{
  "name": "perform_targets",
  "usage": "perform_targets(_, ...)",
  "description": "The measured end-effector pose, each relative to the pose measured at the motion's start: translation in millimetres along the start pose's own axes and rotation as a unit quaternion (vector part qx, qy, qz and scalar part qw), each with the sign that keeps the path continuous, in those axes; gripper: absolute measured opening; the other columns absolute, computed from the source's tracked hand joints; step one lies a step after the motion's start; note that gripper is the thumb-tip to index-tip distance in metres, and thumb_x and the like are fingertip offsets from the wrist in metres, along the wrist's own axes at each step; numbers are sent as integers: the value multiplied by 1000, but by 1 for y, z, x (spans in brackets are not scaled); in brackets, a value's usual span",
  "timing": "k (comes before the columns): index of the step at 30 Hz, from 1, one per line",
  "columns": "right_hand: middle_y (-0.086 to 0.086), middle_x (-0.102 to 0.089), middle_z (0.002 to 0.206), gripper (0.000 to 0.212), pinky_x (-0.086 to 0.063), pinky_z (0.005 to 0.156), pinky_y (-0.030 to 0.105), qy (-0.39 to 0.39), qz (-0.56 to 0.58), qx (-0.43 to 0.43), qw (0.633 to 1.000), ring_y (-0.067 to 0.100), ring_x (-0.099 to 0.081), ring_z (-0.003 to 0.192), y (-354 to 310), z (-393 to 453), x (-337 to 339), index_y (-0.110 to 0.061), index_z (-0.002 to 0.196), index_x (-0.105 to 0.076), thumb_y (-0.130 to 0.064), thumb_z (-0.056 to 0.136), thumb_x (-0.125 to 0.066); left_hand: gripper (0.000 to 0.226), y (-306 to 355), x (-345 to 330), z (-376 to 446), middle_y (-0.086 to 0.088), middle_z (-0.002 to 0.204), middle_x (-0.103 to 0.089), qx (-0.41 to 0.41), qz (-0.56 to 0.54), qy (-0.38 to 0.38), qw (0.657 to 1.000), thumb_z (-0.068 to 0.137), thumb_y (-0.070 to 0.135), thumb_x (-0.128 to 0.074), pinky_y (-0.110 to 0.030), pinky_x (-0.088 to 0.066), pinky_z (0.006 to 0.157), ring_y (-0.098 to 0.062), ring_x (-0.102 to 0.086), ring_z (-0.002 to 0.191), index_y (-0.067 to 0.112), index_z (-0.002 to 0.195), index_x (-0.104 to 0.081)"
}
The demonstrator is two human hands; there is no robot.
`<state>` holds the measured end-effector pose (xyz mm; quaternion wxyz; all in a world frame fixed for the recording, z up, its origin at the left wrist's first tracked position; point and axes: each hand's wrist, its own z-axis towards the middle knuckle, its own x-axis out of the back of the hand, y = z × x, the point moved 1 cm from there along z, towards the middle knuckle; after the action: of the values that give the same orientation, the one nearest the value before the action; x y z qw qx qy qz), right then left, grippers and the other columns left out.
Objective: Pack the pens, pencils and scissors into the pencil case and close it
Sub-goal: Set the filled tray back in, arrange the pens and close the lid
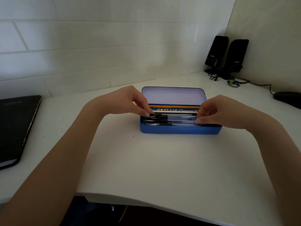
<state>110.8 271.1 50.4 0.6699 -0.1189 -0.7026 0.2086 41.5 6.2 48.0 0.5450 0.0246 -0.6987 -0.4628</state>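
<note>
Fingertips (147, 114) of my left hand (130, 101) and right hand (210, 110) pinch opposite ends of a pen (175, 114) inside the open pencil case (179, 129).

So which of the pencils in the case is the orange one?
The rearmost pencil, right against the open lid; the green pencil lies just before it.

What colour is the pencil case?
Blue pencil case, pale lilac inside its lid; head view.
</note>
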Motion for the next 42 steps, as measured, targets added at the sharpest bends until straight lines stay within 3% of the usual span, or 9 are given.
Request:
perform_targets(3, -1, -71, 72, 10, -45, 64, 24, 0, 2, -7, 1000, 11, -59, 64, 1, -1, 2, -22, 73, -72, -31, 75, -75, 15, 0, 0, 0, 1, 85, -75, 9, -3, -4, 1000, 70, 15, -79, -37, -48, 95, -11, -65, 82, 29, 76, -77)
perform_targets(6, -5, -70, 70, 8, -43, 61, 20, 13, 3, -23, 1000, 7, -58, 62, 4, -4, 8, -21, 72, -73, -28, 77, -74, 13, 3, -2, 0, -14, 91, -72, 7, 4, 0, 1000, 71, 19, -79, -44, -47, 95, -29, -64, 91, 32, 73, -76)
perform_targets(9, -7, -67, 68, 9, -39, 57, 17, 13, -9, -30, 999, 4, -55, 60, 4, -4, 7, -19, 74, -73, -27, 77, -74, 10, 4, -3, 0, -17, 91, -71, 3, 12, 2, 1000, 71, 21, -78, -47, -47, 94, -33, -63, 92, 30, 73, -75)
perform_targets(16, -5, -69, 73, 10, -40, 58, 20, 35, 5, -31, 999, 6, -57, 64, 6, 0, 7, -21, 72, -72, -29, 72, -78, 10, 5, -7, 3, 14, 71, -70, -12, 0, 10, 1000, 75, 15, -76, -8, -45, 72, 2, -60, 70, 22, 82, -76)
perform_targets(21, -7, -69, 73, 8, -38, 57, 19, 27, -1, -35, 999, 4, -58, 66, 5, 0, 4, -21, 75, -74, -27, 72, -78, 6, 4, -10, 5, 10, 69, -70, -9, 3, 17, 1000, 75, 15, -75, -7, -44, 69, -3, -60, 69, 19, 80, -76)
perform_targets(26, -9, -67, 69, 9, -39, 54, 13, 33, 4, -29, 999, 1, -58, 59, 3, 0, 3, -21, 74, -73, -28, 72, -78, 4, 5, -13, 7, -7, 83, -72, -4, 15, 20, 1000, 76, 17, -74, -16, -45, 69, -10, -58, 70, 19, 72, -73)
perform_targets(32, -3, -72, 71, 8, -46, 65, 21, 35, 22, -3, 999, 11, -64, 70, -6, -6, 9, -25, 67, -73, -28, 71, -79, 4, 6, -12, 5, 4, 79, -72, 1, 12, 7, 1000, 76, 21, -74, -8, -44, 68, 0, -59, 68, 17, 75, -72)
perform_targets(38, -9, -67, 66, 9, -41, 56, 20, 22, -21, -37, 999, 5, -56, 62, -8, -6, 3, -24, 69, -74, -32, 71, -79, 4, 6, -11, 5, -15, 86, -69, -13, 16, -4, 1000, 74, 20, -76, -38, -49, 79, -17, -55, 72, 20, 75, -72)
perform_targets(42, -15, -69, 65, 5, -45, 57, 22, -11, -27, -38, 999, 3, -59, 63, -8, -9, 7, -33, 67, -74, -35, 68, -79, 5, 7, -11, 5, -19, 88, -67, -15, 14, -2, 1000, 73, 21, -77, -38, -48, 78, -19, -54, 72, 20, 75, -72)
